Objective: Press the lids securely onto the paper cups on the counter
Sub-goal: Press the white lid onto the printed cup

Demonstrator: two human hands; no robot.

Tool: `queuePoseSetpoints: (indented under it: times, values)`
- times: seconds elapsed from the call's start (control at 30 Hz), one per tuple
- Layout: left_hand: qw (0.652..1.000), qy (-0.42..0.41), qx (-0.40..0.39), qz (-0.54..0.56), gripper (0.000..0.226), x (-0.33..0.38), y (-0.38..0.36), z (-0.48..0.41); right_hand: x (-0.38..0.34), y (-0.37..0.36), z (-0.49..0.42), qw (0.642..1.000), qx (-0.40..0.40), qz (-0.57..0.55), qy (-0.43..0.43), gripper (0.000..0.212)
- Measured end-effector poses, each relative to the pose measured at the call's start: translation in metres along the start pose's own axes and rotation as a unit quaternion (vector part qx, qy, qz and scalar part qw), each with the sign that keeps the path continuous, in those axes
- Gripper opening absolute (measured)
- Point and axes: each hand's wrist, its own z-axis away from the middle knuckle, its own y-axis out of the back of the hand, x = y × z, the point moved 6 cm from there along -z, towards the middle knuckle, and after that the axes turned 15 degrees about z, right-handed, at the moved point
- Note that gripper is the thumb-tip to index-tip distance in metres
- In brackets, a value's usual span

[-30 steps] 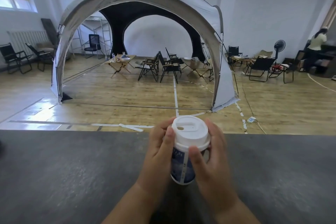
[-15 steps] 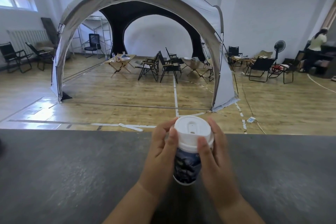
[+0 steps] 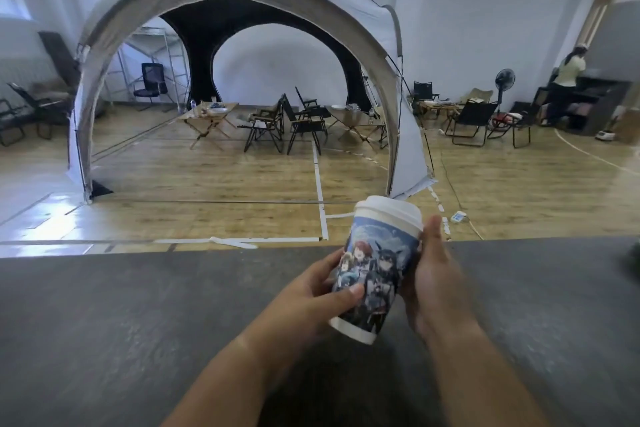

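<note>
Left hand (image 3: pixel 311 291), right hand (image 3: pixel 433 274) both grip one paper cup (image 3: pixel 375 270), tilted; one lid (image 3: pixel 389 210) on.

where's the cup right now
In the head view the cup is just right of centre, tilted and held between the left hand and the right hand over the grey counter, its white lid on.

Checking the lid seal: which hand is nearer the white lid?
Right. The right hand holds the side of the paper cup, a fingertip up beside the white lid; the left hand grips the cup lower down, below the lid.
</note>
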Motion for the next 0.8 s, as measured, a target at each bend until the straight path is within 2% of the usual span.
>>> queuePoseSetpoints:
  times: [0.1,0.17,0.23,0.33,0.43,0.47,0.53,0.57,0.63,0.73,0.8]
  values:
    - [0.999,-0.017,0.025,0.017,0.065,-0.007,-0.005,0.001,0.000,-0.006,0.002,0.999,-0.021,0.024,0.017,0.081]
    - [0.999,-0.027,0.033,-0.002,0.065,-0.008,-0.009,0.002,-0.008,-0.006,0.005,0.995,-0.010,0.072,0.061,0.064]
    - [0.999,-0.011,0.040,-0.005,0.063,-0.011,-0.010,0.002,-0.010,-0.003,0.003,0.996,0.009,0.056,0.061,0.056]
    - [0.997,0.055,0.004,0.051,0.054,-0.017,-0.016,0.003,0.002,-0.006,0.000,0.995,-0.062,-0.072,-0.035,0.064]
    - [0.993,0.066,-0.019,0.100,0.058,-0.018,-0.017,0.004,0.012,-0.011,0.002,0.980,-0.117,-0.096,-0.129,0.071]
    - [0.993,0.056,-0.010,0.106,0.056,-0.018,-0.017,0.003,0.014,-0.011,0.000,0.980,-0.120,-0.100,-0.126,0.073]
    - [0.995,0.029,0.024,0.095,0.059,-0.016,-0.013,0.002,0.012,-0.006,-0.009,0.987,-0.102,-0.108,-0.064,0.084]
    - [0.996,0.014,0.043,0.077,0.067,-0.015,-0.011,0.001,0.007,-0.005,-0.010,0.992,-0.088,-0.086,-0.021,0.088]
    - [0.997,0.001,0.067,0.039,0.077,-0.013,-0.010,0.001,-0.001,0.001,-0.010,0.998,-0.046,-0.013,0.035,0.082]
    - [0.994,0.045,0.021,0.095,0.055,-0.013,-0.018,0.004,0.003,-0.001,-0.012,0.998,-0.037,-0.052,0.003,0.061]
    - [0.985,0.074,-0.015,0.157,0.047,-0.012,-0.025,0.007,0.008,-0.008,-0.010,0.988,-0.086,-0.124,-0.036,0.057]
